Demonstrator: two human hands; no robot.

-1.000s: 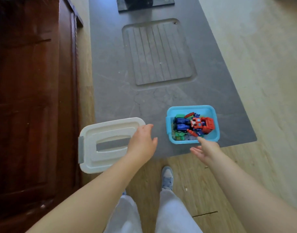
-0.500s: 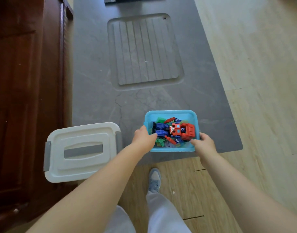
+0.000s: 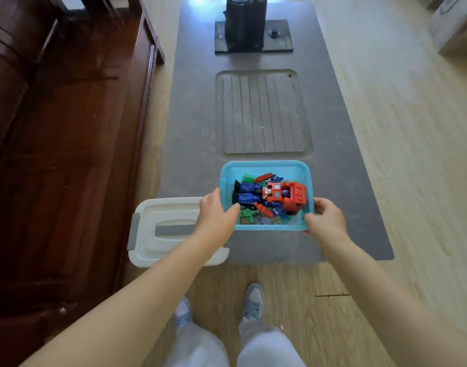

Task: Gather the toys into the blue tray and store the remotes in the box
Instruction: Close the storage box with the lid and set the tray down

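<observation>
Our left hand [image 3: 217,214] and right hand [image 3: 325,217] clamp the blue tray [image 3: 265,168] by its side rims; it looks light, rigid, its toys [image 3: 270,194] loose.

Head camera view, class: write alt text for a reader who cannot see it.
Both hands hold a blue tray of toys by its ends, left hand and right hand, over a grey table. A red and blue robot toy lies on top; a closed white box sits left.
</observation>
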